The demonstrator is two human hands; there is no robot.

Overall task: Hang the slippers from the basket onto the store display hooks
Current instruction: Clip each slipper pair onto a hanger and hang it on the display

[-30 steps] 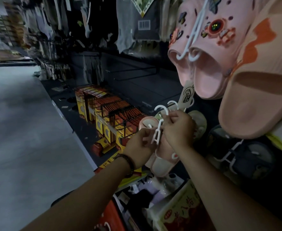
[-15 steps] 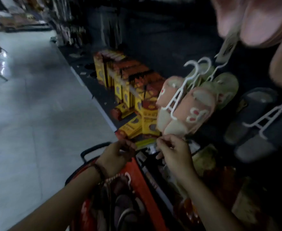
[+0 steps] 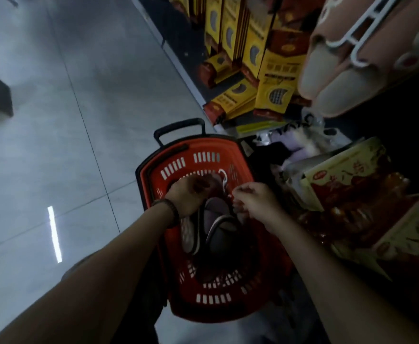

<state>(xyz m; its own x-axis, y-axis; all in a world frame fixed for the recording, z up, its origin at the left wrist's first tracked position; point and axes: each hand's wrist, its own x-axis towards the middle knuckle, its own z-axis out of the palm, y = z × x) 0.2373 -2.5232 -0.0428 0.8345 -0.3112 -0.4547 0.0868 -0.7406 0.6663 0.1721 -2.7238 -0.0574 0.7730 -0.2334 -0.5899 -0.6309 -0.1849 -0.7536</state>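
Note:
A red basket [image 3: 204,148] stands on the floor below me. Inside it lies a pair of dark grey slippers [image 3: 217,219] on a white hanger whose hook [image 3: 224,177] points up. My left hand [image 3: 187,196] reaches into the basket and its fingers curl over the upper end of the grey slippers. Just right of the hanger, my right hand [image 3: 254,202] hovers with loosely curled fingers and holds nothing that I can see. A pink pair of slippers [image 3: 339,83] hangs on the display at the top right.
Yellow and red boxes [image 3: 275,78] stand stacked on the low shelf beyond the basket. Red gift boxes [image 3: 347,184] lie to the right of it. The basket's black pull handle [image 3: 178,127] sticks up at its far end. Grey tiled floor [image 3: 67,108] spreads to the left.
Both hands left the pink slippers hanging on the display and dropped into the basket. My view tilted down from the display wall to the basket on the floor.

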